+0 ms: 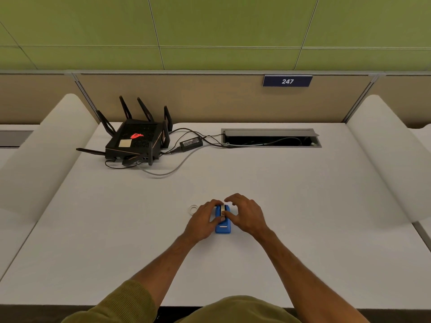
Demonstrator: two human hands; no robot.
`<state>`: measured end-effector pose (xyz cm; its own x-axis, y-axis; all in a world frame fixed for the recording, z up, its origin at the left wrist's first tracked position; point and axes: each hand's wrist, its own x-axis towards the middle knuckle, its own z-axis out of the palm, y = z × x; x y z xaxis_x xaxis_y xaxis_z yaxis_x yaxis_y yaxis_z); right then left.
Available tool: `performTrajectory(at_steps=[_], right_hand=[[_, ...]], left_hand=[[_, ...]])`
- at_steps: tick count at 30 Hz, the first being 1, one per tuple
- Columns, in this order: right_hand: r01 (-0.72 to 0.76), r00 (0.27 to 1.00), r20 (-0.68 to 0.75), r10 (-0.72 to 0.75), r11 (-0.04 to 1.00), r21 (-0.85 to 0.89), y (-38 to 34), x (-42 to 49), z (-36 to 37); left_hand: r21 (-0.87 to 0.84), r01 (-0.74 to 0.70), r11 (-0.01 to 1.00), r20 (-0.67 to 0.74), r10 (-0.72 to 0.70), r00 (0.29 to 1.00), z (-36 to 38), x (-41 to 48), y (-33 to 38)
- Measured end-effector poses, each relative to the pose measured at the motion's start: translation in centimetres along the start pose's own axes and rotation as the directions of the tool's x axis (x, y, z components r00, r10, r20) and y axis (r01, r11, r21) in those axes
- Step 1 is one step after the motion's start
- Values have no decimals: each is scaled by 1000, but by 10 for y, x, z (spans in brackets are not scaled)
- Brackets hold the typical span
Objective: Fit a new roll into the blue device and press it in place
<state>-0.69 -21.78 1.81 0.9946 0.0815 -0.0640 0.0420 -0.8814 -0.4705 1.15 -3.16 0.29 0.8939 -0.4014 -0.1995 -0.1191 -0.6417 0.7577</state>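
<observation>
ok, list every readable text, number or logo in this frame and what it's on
"247": white digits on the dark blue plate on the tan partition.
Red glowing logo, no letters readable: on top of the black router.
Print on the power adapter label: too small to read.
Pale sticker on the router: no text legible.
Blue device between the left hand and right hand: no readable marking.

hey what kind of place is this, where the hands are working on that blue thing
Most likely an office workstation or shared study carrel: a white desk fenced by fabric partition panels, a numbered seat plate reading 247, and a cable hatch set into the desktop, with a black router plugged in beside it.
</observation>
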Motion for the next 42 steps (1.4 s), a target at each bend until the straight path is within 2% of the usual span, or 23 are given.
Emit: performTrajectory(at_steps=[4, 17, 21, 27, 42], right_hand=[[74, 997, 0, -74, 995, -63, -2, 2, 1], [10, 999, -33, -13, 995, -95, -7, 21, -1], [89, 996, -10, -92, 977, -196, -11, 22, -3], [255, 966, 56, -253, 891, -375, -10, 17, 3], [305, 952, 109, -286, 858, -414, -7, 19, 9]], left_hand=[[31, 12, 999, 1, -12, 1000, -1, 1, 1], [138, 75, 988, 11, -77, 997, -2, 5, 6], [148, 94, 985, 5, -96, 995, -2, 5, 6], [162, 121, 979, -5, -122, 993, -3, 7, 7], [211, 92, 973, 39, -102, 994, -12, 18, 7]])
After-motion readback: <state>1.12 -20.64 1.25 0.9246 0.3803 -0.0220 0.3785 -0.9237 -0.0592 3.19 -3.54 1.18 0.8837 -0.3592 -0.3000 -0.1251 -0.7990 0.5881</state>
